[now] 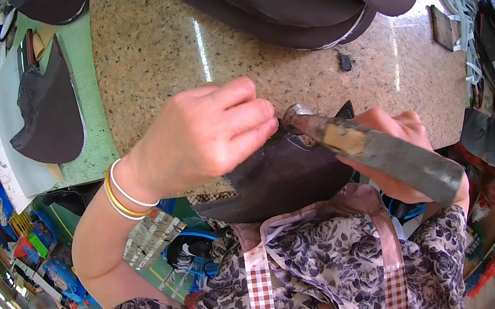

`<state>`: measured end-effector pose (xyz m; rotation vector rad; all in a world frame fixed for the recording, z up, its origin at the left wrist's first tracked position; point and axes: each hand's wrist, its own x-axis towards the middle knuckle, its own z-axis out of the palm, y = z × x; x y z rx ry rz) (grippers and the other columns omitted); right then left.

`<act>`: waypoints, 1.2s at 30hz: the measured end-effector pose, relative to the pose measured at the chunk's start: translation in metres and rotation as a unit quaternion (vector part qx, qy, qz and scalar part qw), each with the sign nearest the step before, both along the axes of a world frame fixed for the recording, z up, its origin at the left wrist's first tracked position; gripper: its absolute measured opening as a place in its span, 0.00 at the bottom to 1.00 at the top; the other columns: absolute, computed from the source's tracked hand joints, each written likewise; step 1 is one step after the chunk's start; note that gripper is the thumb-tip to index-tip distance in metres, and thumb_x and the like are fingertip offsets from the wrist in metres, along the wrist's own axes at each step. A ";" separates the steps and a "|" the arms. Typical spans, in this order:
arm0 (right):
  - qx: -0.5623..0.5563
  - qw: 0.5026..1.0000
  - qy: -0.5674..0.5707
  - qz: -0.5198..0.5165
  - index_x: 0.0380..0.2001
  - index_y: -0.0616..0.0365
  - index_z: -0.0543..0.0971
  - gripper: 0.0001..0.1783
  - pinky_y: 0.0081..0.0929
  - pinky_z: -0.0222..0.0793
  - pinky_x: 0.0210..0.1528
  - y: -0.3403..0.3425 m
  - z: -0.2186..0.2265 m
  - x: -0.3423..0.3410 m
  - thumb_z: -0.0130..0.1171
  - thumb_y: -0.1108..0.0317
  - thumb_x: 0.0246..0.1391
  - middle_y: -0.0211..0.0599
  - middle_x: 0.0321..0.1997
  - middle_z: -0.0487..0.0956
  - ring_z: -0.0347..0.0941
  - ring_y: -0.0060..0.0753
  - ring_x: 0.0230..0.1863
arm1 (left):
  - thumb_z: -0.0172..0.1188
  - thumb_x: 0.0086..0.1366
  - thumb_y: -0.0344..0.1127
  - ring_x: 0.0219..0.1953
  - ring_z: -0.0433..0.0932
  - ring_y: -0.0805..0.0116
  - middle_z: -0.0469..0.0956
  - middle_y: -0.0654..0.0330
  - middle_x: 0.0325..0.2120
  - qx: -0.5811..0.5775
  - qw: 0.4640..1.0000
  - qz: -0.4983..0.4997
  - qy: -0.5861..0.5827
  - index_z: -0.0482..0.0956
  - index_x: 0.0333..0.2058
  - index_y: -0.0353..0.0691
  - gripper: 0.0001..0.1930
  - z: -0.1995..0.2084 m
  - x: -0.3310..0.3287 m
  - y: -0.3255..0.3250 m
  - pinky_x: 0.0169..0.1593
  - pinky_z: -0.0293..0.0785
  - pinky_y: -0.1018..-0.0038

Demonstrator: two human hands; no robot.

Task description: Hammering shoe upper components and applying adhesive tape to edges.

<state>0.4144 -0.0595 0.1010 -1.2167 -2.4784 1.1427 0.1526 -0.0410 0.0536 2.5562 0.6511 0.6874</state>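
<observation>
Tabletop (144, 49) lies open beyond left hand (212, 128), dark piece (289, 180) crossing near edge (445, 144).

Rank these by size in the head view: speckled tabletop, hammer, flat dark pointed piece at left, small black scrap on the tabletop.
1. Speckled tabletop
2. Hammer and flat dark pointed piece: too alike to rank
3. Small black scrap
</observation>
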 end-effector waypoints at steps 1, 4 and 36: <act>-0.004 1.000 -0.001 0.003 0.34 0.56 0.76 0.15 0.33 0.68 0.28 0.003 0.000 -0.003 0.66 0.71 0.40 0.36 0.24 0.76 0.74 0.42 0.23 | 0.65 0.43 0.27 0.26 0.73 0.67 0.76 0.64 0.26 0.022 1.000 0.005 0.000 0.80 0.31 0.39 0.12 0.000 0.001 -0.003 0.23 0.70 0.74; -0.041 0.991 -0.059 0.111 0.33 0.56 0.75 0.15 0.32 0.68 0.26 0.013 0.007 -0.009 0.65 0.73 0.37 0.35 0.24 0.76 0.75 0.40 0.24 | 0.65 0.42 0.28 0.25 0.73 0.67 0.75 0.64 0.25 -0.062 0.994 0.092 -0.006 0.80 0.31 0.39 0.13 -0.003 -0.002 -0.011 0.23 0.70 0.74; 0.089 0.983 -0.067 0.147 0.25 0.53 0.73 0.10 0.27 0.61 0.23 0.024 0.020 -0.048 0.65 0.68 0.41 0.36 0.18 0.74 0.70 0.37 0.19 | 0.67 0.43 0.25 0.23 0.68 0.68 0.74 0.64 0.24 -0.004 0.955 0.297 -0.019 0.82 0.30 0.37 0.11 -0.016 -0.004 -0.069 0.24 0.63 0.75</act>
